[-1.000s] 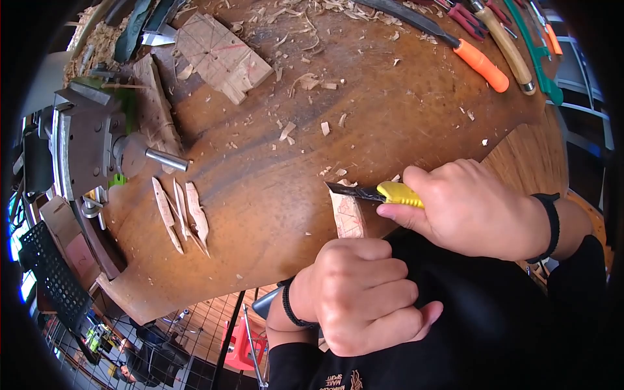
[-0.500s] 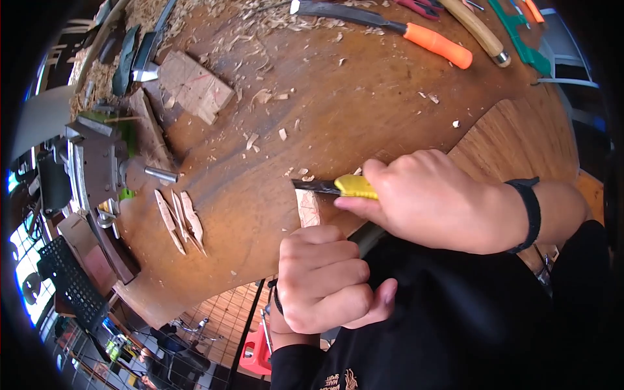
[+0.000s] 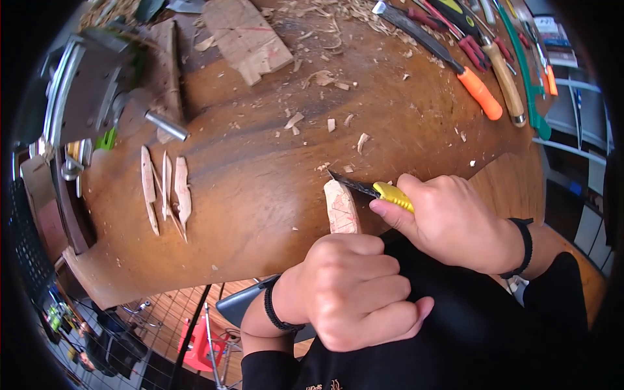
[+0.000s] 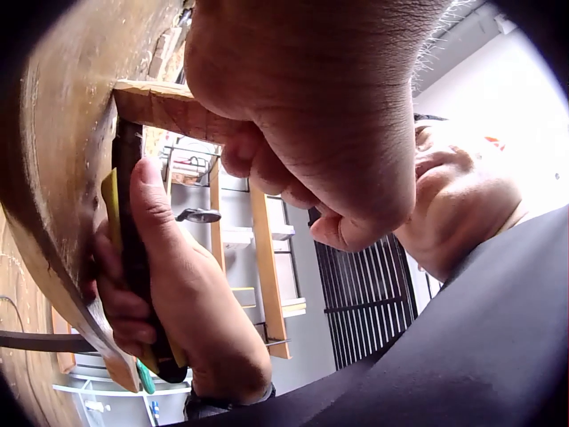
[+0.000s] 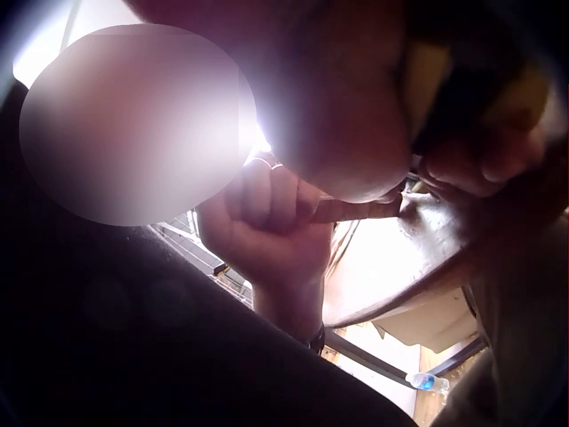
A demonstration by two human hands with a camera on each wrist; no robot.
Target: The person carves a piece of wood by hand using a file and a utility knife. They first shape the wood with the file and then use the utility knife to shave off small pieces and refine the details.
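Observation:
My left hand (image 3: 357,292) grips a short piece of pale wood (image 3: 341,207), whose tapered end sticks out past the fist toward the tabletop. Red pencil lines mark its face. In my right hand (image 3: 458,221) is a yellow utility knife (image 3: 394,196), the thumb lying along its handle. Its dark blade extends just beyond the wood's far end, on the right side. From below, the left wrist view shows the wood (image 4: 169,108) with the knife (image 4: 132,231) close beside its tip. The right wrist view is dark, with the knife blurred.
Thin carved wood strips (image 3: 165,188) lie on the brown tabletop (image 3: 253,214), left of the hands. A vise (image 3: 91,91) stands at far left. Behind are a notched board (image 3: 250,39), shavings, an orange-handled chisel (image 3: 480,94) and a wooden handle (image 3: 506,81).
The blade lay across the wood's end before; now it has slid off past the tip, on the right. A fresh curled shaving lies on the table beyond. The head view has also shifted.

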